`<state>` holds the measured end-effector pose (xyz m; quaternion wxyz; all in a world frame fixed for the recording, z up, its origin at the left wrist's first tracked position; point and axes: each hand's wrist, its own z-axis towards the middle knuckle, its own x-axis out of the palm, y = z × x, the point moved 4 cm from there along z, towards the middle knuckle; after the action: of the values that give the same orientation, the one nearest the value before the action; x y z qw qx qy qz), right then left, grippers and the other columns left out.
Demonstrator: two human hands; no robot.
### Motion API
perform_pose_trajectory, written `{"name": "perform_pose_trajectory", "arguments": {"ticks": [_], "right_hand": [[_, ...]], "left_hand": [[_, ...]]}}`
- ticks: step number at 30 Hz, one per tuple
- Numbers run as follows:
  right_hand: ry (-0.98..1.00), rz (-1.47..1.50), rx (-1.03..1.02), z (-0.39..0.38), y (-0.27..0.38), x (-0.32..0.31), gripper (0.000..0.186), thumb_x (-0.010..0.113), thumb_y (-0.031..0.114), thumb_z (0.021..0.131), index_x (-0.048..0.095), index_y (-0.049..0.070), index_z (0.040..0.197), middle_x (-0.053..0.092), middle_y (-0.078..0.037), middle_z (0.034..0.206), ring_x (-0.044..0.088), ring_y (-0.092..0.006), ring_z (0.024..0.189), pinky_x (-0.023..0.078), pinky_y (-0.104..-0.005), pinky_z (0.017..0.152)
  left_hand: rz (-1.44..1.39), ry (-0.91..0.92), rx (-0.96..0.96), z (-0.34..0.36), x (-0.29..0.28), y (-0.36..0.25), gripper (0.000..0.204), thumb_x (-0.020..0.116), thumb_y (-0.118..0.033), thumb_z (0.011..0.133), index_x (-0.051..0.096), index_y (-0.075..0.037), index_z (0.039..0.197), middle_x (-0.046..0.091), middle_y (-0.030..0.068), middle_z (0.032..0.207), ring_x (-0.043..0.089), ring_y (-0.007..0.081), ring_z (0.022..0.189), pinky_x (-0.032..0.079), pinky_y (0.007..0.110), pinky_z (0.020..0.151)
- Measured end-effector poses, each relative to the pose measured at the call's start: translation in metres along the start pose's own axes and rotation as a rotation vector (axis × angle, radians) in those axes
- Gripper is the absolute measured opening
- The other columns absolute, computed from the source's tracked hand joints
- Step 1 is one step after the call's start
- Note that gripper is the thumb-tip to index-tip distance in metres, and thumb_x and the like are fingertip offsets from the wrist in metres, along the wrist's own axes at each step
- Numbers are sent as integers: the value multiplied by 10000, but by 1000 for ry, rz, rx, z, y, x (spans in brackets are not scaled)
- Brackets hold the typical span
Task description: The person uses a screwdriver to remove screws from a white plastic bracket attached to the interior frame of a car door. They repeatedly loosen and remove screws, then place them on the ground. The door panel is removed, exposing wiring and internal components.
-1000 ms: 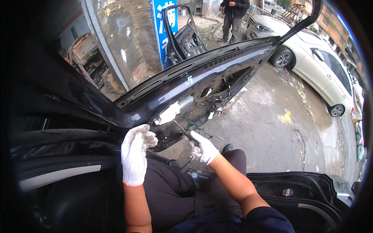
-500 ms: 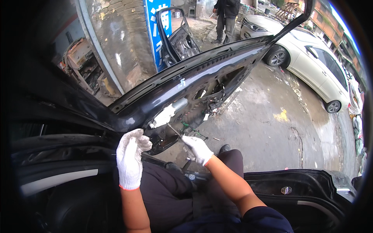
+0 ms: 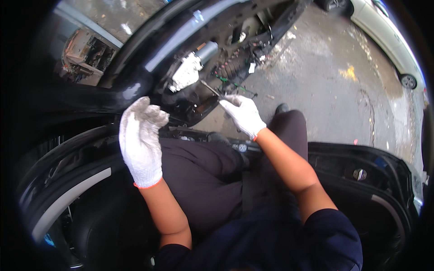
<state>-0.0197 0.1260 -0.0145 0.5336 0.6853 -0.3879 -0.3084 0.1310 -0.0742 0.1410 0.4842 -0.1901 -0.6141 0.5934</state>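
A black car door with its trim off bears a white motor unit with a grey cylinder, loose wires and other exposed parts. My right hand, in a white glove, grips a thin screwdriver-like tool, its shaft pointing up-left toward the motor unit. The tool's handle is mostly covered by my fingers. My left hand, also gloved, is raised just below the door's inner end with loosely curved fingers; I see nothing held in it.
My legs stretch out over the black car sill. A silver door striker sits at the right. A light sedan stands across the stained concrete. Up left, past the door, are a cluttered rack and metal post.
The view has tilted down, so the door and hands appear higher, and the standing person and blue sign have left view. My right hand keeps hold of the tool.
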Motion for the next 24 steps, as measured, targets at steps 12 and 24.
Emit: {"name": "perform_pose_trajectory", "arguments": {"ticks": [12, 24], "right_hand": [[-68, -149, -256, 17, -18, 8, 378, 705, 339, 981, 783, -3, 1125, 755, -59, 856, 659, -112, 746, 547, -291, 750], [-112, -135, -268, 19, -31, 13, 473, 712, 446, 942, 781, 26, 1150, 774, -183, 1103, 738, -343, 1039, 557, -403, 951]], "left_hand": [[104, -31, -53, 5, -2, 0, 531, 549, -339, 1095, 562, 110, 1378, 679, 215, 1143, 689, 315, 1024, 572, 490, 997], [364, -122, -43, 16, 6, 3, 624, 613, -362, 1069, 509, 141, 1423, 556, 268, 1268, 591, 350, 1172, 522, 545, 1077]]}}
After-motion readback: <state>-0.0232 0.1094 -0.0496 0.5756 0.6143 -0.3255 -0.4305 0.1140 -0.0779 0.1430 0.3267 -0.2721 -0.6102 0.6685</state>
